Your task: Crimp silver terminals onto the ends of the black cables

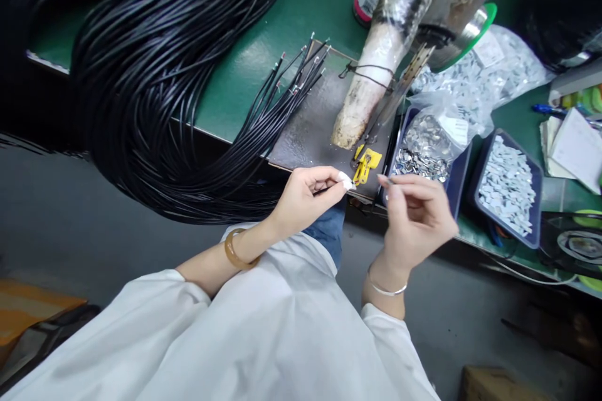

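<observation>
My left hand (pixel 313 191) is closed in a pinch, white wrapping on its fingertips. A dark cable seems to run through the fingers, its fine wire ends (pixel 356 182) poking out towards the right. Opposite it, my right hand (pixel 414 210) pinches a small metal piece (pixel 386 181), too small to make out well. A yellow tool (pixel 366 166) lies just beyond my left fingertips, on the edge of a dark board (pixel 310 131). On that board rests a bunch of black cables (pixel 277 109) with stripped ends.
A large bundle of black cables (pixel 141 75) hangs over the green table (pixel 263 31). A wrapped, tape-bound roll (pixel 371 81) stands over the board. Rightward are a tray with metal pieces (pixel 463 169), a tray of pale pieces (pixel 536 200), plastic bags (pixel 498 69) and papers (pixel 578 147).
</observation>
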